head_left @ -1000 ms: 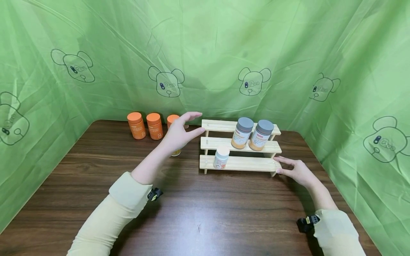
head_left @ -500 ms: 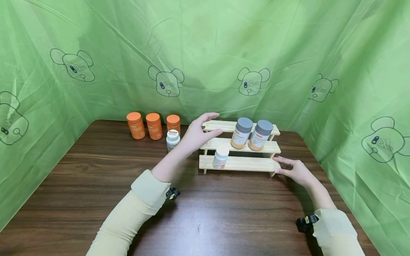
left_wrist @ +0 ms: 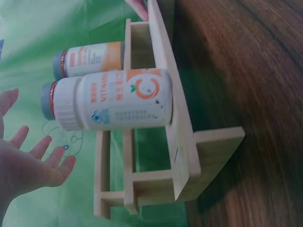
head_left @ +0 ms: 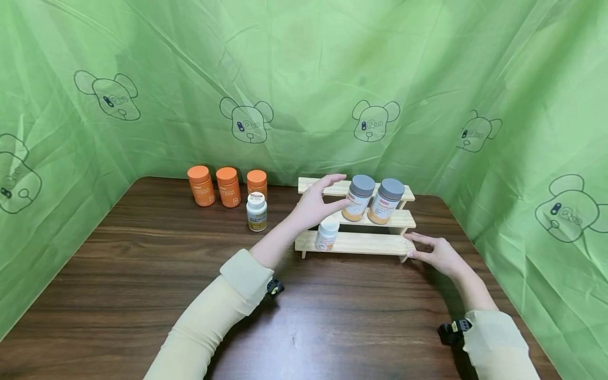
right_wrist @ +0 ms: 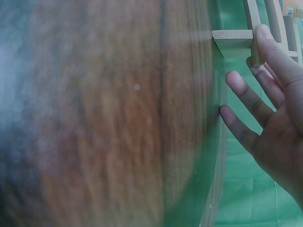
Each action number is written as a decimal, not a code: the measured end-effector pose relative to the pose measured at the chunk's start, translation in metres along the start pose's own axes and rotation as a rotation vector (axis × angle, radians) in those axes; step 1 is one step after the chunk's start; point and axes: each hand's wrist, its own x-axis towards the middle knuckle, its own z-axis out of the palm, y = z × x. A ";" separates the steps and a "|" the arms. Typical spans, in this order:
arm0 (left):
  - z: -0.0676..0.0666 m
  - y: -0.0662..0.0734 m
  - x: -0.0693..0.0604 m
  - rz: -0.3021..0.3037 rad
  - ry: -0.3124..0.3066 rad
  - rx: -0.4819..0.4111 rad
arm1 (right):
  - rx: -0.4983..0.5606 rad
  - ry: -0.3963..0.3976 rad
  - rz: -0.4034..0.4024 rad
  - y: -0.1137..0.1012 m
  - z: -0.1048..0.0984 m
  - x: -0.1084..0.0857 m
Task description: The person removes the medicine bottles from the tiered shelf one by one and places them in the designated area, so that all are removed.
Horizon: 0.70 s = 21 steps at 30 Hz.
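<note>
A three-tiered wooden display rack (head_left: pixel 366 244) stands on the table. My right hand (head_left: pixel 442 256) pinches the right end of its lowest tier between thumb and fingers; the right wrist view shows the thumb (right_wrist: pixel 272 49) against the wood. Over the rack's left part hovers my left hand (head_left: pixel 315 203), thumb and fingers apart and holding nothing. Its fingertips are close to the left one of two grey-capped bottles (head_left: pixel 358 199); the other grey-capped bottle (head_left: pixel 387 201) stands just right of it. A white vitamin C bottle (left_wrist: pixel 118 100) is upright on the lowest tier, below the left hand.
Left of the rack, three orange bottles (head_left: pixel 201 187) stand in a row at the table's back. A white bottle with a gold-toned label (head_left: pixel 257 214) is in front of the rightmost one. Green cloth (head_left: pixel 309 63) hangs behind and on both sides of the table (head_left: pixel 142 274).
My left hand has moved right, from beside the orange bottles to over the rack, uncovering the white bottle with the gold-toned label. My right hand keeps its place at the rack's end.
</note>
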 end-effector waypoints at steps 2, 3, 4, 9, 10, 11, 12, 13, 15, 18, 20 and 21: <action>0.005 -0.002 0.003 -0.003 -0.012 -0.013 | -0.011 0.001 0.006 0.009 0.003 0.002; 0.007 -0.002 0.004 -0.003 -0.018 -0.017 | -0.021 0.000 0.008 0.011 0.003 0.002; 0.009 -0.003 0.006 -0.004 -0.026 -0.024 | -0.026 -0.001 0.010 0.012 0.004 0.003; 0.016 -0.004 0.011 -0.007 -0.058 -0.044 | -0.011 -0.001 0.016 0.008 0.004 0.001; 0.017 -0.003 0.012 -0.007 -0.059 -0.046 | -0.004 -0.001 0.015 0.007 0.004 0.001; 0.018 -0.003 0.014 -0.008 -0.062 -0.048 | -0.004 0.000 0.015 0.007 0.004 0.001; 0.019 -0.003 0.015 -0.009 -0.064 -0.055 | -0.008 -0.001 0.014 0.007 0.004 0.001; 0.020 -0.002 0.017 -0.010 -0.064 -0.060 | -0.011 -0.001 0.015 0.007 0.004 0.001; 0.022 -0.001 0.019 -0.018 -0.065 -0.065 | -0.013 -0.005 0.016 0.009 0.003 0.001; 0.023 0.000 0.023 -0.023 -0.067 -0.079 | -0.015 -0.008 0.016 0.013 0.003 0.003; 0.024 0.000 0.025 -0.026 -0.070 -0.085 | -0.009 -0.005 0.018 0.015 0.002 0.003; 0.025 0.000 0.026 -0.026 -0.074 -0.093 | -0.009 -0.003 0.019 0.015 0.002 0.003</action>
